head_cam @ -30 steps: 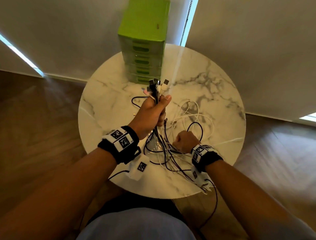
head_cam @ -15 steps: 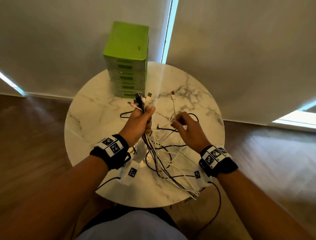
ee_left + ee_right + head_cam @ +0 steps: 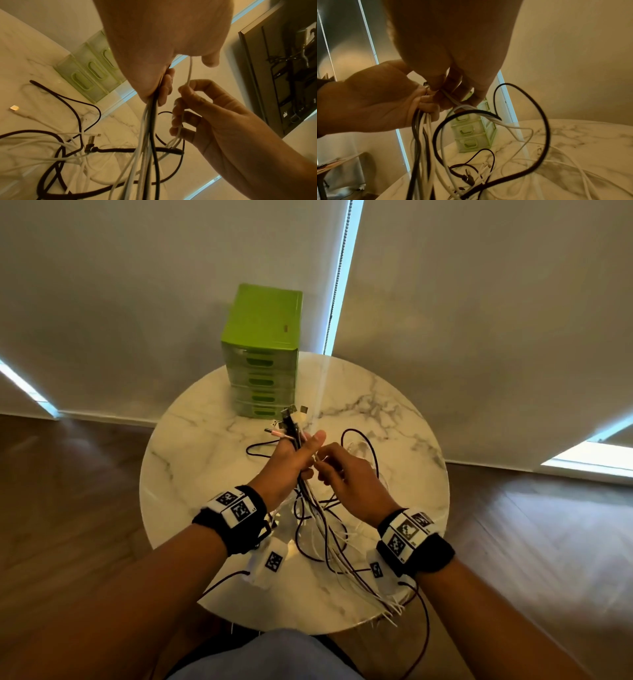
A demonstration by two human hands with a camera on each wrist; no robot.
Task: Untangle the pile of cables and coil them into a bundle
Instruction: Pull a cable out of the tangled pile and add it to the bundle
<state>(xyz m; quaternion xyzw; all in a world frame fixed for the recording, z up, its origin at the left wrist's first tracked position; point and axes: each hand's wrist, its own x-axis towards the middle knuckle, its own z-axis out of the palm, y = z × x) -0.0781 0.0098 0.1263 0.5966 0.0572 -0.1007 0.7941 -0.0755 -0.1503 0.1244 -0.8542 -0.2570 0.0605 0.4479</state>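
Observation:
My left hand (image 3: 291, 462) grips a bundle of black and white cables (image 3: 297, 436) upright above the round marble table (image 3: 205, 446), plug ends sticking out above the fist. The bundle (image 3: 149, 135) hangs down from the left hand (image 3: 159, 83) to the tabletop. My right hand (image 3: 339, 470) is right beside it and pinches a thin white cable (image 3: 188, 73) between thumb and fingers (image 3: 187, 89). From the right wrist, the white cable (image 3: 452, 100) runs from my right fingers towards the left hand (image 3: 385, 102). Loose cables (image 3: 329, 546) lie tangled on the table below both hands.
A green set of small drawers (image 3: 262, 350) stands at the table's far edge, just behind the plug ends. A thick black cable loop (image 3: 363, 440) rises right of my hands. White cable ends (image 3: 390, 607) hang over the near edge. Wooden floor surrounds the table.
My right hand rose from the table, picked out a white cable, and has come left against the left fist. The left hand keeps its grip on the bundle.

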